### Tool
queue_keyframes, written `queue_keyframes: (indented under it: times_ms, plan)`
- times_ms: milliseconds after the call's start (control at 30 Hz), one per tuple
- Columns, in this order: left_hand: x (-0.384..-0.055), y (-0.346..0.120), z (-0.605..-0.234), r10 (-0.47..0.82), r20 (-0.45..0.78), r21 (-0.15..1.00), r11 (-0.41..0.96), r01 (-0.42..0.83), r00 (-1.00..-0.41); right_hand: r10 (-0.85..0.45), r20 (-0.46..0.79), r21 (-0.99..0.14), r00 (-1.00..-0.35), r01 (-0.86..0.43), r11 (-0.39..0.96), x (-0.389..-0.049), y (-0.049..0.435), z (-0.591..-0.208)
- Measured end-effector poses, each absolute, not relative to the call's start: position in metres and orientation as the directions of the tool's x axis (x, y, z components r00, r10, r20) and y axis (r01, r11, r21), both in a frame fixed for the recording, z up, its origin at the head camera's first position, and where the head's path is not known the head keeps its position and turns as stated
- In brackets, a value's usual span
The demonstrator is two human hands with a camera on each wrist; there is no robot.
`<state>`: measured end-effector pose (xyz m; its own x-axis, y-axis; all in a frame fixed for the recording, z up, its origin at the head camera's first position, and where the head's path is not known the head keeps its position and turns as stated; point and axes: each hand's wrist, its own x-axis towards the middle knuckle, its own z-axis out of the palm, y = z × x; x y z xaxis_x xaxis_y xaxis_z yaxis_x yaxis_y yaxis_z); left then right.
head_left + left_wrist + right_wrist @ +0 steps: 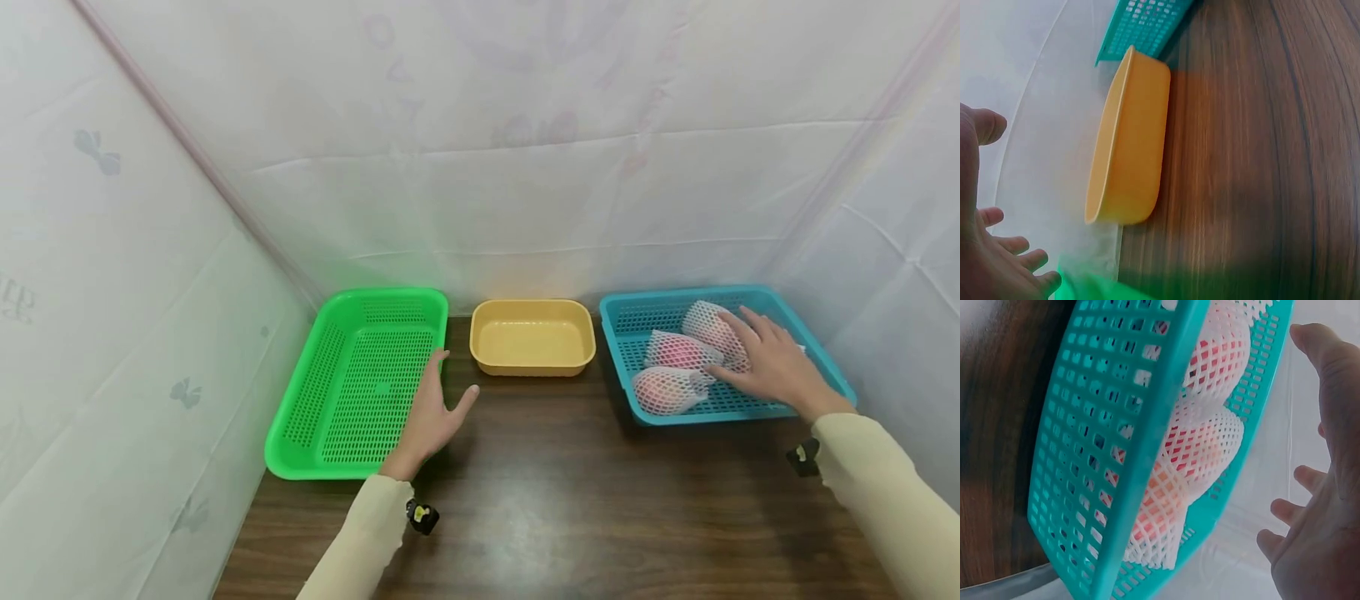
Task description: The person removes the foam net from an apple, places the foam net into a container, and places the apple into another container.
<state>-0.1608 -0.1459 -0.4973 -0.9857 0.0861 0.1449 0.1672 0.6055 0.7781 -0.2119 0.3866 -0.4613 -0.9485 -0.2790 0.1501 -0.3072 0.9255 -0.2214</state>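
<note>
In the head view my right hand [783, 367] hovers over the blue basket [705, 417] with its fingers spread. Inside lie several round, reddish fruits in white foam nets, among them a front one [667, 390], a redder one [681, 352] and a rear one [708, 323]. The right wrist view shows a gap between that hand [1316, 519] and the netted fruit [1200, 450]. My left hand [430, 421], thumb apart from the fingers, is held above the right rim of the green basket [382, 387]. Nothing is in either hand.
Between the two baskets a yellow tray [532, 342] stands at the back of the dark wooden table [570, 492]. Pale fabric walls [517, 200] close off the back and both sides.
</note>
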Motion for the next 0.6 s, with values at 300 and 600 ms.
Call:
queue_keyframes:
  times_ms: [300,600]
  plan:
    - [-0.166,-0.114,-0.502,0.129,0.191,0.762,0.605,0.23,-0.973,-0.302,0.098,-0.236,-0.948,-0.317,0.919,-0.222,0.399,-0.459]
    - [-0.169,-0.083,-0.51,0.191,0.215,0.777,0.561,0.286,-0.958,-0.281,0.026,-0.276,-0.959,-0.277,0.92,-0.231,0.41,-0.46]
